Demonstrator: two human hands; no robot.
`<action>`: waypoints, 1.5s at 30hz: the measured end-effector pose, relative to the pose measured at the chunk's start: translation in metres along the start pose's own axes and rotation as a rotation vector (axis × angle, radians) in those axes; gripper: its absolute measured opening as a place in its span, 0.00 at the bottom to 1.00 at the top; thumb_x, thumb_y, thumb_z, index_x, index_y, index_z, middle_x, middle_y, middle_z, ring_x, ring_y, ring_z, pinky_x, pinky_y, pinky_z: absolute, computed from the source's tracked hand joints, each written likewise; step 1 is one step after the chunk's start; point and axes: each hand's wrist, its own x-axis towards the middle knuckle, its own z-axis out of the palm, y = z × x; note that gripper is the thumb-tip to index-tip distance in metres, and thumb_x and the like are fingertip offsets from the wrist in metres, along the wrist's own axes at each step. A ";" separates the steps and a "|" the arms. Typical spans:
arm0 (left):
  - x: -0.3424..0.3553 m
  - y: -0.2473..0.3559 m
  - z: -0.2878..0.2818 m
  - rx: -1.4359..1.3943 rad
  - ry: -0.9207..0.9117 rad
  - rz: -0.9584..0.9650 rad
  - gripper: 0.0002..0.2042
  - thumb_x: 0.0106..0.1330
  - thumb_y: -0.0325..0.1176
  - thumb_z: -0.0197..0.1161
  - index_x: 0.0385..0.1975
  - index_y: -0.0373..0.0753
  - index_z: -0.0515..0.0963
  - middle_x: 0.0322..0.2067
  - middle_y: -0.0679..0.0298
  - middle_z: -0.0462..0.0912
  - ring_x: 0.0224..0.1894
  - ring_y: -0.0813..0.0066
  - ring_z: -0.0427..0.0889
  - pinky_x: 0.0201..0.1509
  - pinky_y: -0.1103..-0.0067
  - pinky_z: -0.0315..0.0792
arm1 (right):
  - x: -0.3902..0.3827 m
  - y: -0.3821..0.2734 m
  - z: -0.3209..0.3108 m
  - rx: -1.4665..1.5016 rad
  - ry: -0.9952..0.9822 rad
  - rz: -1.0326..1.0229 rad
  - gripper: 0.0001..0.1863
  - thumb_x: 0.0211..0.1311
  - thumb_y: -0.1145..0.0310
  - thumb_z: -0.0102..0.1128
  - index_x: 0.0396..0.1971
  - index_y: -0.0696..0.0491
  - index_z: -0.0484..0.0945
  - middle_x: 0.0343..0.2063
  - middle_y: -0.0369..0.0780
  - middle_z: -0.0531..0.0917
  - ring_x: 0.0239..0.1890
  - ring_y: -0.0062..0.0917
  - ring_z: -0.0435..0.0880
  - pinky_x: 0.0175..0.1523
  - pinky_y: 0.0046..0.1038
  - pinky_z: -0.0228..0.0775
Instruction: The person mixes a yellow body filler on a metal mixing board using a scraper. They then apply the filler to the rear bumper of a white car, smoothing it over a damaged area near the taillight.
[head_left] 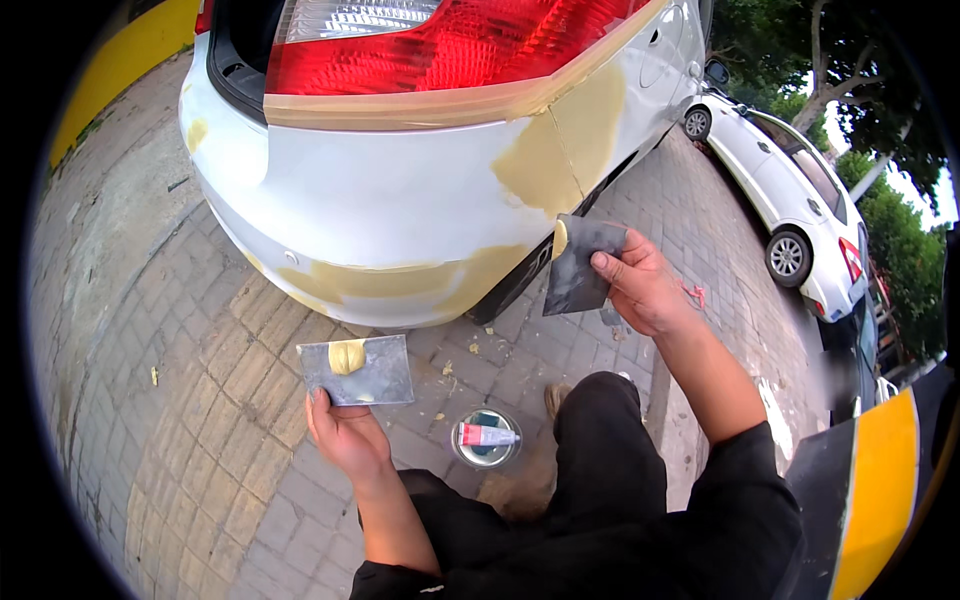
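Low on the left, my left hand [347, 436] grips a flat grey plate [385, 375] by its near edge. A lump of yellowish filler putty [347, 357] sits on that plate. My right hand [645, 285] pinches a dark, thin spreader sheet [582, 275] between thumb and fingers, raised near the car's rear corner. Some yellow putty [560, 239] clings to the sheet's left edge. Ahead is the white car bumper [370, 200], with tan filler patches [545, 165] at its corner and another smoothed patch [390, 281] along its lower part. Masking tape [400, 110] borders the red tail light [460, 50].
On the brick paving [225, 400] between my arms stands a round tin [487, 458] with a red and white tube [487, 435] on top. Putty crumbs [447, 369] lie about. A white car [780, 180] is parked right; a yellow and black barrier [875, 490] stands close at lower right.
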 end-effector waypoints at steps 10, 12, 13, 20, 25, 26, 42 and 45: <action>-0.019 -0.029 0.043 0.076 0.039 0.143 0.12 0.73 0.31 0.46 0.48 0.30 0.71 0.48 0.56 0.79 0.52 0.67 0.78 0.59 0.69 0.69 | 0.082 -0.088 -0.042 -1.713 -0.039 -1.508 0.23 0.48 0.75 0.59 0.48 0.47 0.83 0.44 0.35 0.82 0.44 0.29 0.80 0.49 0.30 0.72; -0.025 -0.030 0.051 0.090 0.042 0.199 0.12 0.73 0.31 0.46 0.48 0.30 0.71 0.48 0.56 0.79 0.51 0.68 0.78 0.58 0.70 0.70 | 0.099 -0.087 -0.044 -1.724 -0.068 -1.622 0.21 0.50 0.73 0.57 0.48 0.46 0.83 0.45 0.35 0.82 0.46 0.28 0.80 0.51 0.31 0.71; -0.028 -0.030 0.057 0.095 0.041 0.237 0.12 0.73 0.31 0.46 0.47 0.30 0.71 0.47 0.57 0.79 0.50 0.69 0.78 0.58 0.70 0.70 | 0.107 -0.086 -0.046 -1.727 -0.080 -1.679 0.21 0.52 0.71 0.56 0.48 0.45 0.83 0.46 0.35 0.82 0.46 0.28 0.80 0.52 0.31 0.71; -0.036 -0.036 0.091 0.104 0.038 0.407 0.10 0.72 0.30 0.46 0.46 0.32 0.71 0.45 0.58 0.80 0.49 0.70 0.79 0.57 0.72 0.70 | 0.146 -0.072 -0.064 -1.693 -0.105 -1.849 0.19 0.58 0.67 0.51 0.49 0.42 0.82 0.51 0.32 0.80 0.52 0.25 0.77 0.59 0.31 0.68; -0.034 -0.054 0.103 0.094 0.040 0.442 0.11 0.72 0.30 0.46 0.46 0.32 0.71 0.45 0.58 0.80 0.49 0.70 0.79 0.57 0.73 0.69 | 0.157 -0.068 -0.066 -1.627 -0.049 -1.914 0.18 0.60 0.67 0.51 0.49 0.41 0.82 0.50 0.31 0.80 0.52 0.25 0.78 0.59 0.30 0.67; -0.034 -0.057 0.103 0.104 0.028 0.454 0.11 0.72 0.30 0.47 0.46 0.32 0.71 0.45 0.58 0.80 0.49 0.70 0.79 0.57 0.73 0.69 | 0.159 -0.066 -0.066 -1.620 -0.041 -1.924 0.18 0.60 0.66 0.51 0.49 0.41 0.82 0.50 0.31 0.80 0.52 0.24 0.78 0.59 0.30 0.67; -0.022 -0.073 0.100 0.118 0.059 0.448 0.12 0.72 0.31 0.46 0.47 0.31 0.72 0.46 0.58 0.79 0.49 0.70 0.77 0.58 0.73 0.67 | 0.162 -0.058 -0.072 -1.648 -0.058 -1.921 0.17 0.59 0.66 0.55 0.48 0.41 0.82 0.50 0.30 0.81 0.50 0.23 0.79 0.57 0.29 0.68; -0.021 -0.072 0.098 0.120 0.065 0.462 0.12 0.72 0.31 0.46 0.47 0.31 0.72 0.46 0.57 0.79 0.50 0.70 0.77 0.59 0.73 0.67 | 0.159 -0.056 -0.082 -1.647 -0.084 -1.947 0.16 0.59 0.67 0.56 0.47 0.40 0.82 0.49 0.30 0.81 0.49 0.23 0.80 0.57 0.29 0.69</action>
